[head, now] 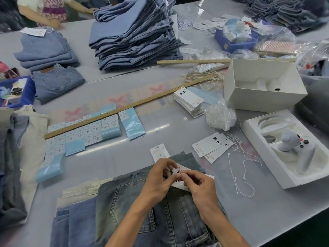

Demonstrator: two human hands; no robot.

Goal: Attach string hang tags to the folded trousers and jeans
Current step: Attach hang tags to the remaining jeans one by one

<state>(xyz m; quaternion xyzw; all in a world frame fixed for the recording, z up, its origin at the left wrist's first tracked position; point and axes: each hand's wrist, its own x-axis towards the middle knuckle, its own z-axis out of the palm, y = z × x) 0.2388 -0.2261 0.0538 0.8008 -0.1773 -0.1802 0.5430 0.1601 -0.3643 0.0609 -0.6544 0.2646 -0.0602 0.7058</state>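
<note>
A pair of dark washed jeans lies folded in front of me, back pocket up, on a stack of lighter trousers. Above its waistband both hands meet on a white hang tag with black characters. My left hand pinches the tag's top, and my right hand pinches it from the right with thumb and forefinger. The string is hidden between my fingers. Two loose hang tags lie to the right, with white loop strings beside them. A small white label lies just beyond the jeans.
A long wooden ruler crosses rows of pale blue sticker sheets. A tag stack, a bag of strings, two white boxes and a tall jeans pile stand beyond. Another person works at the far left.
</note>
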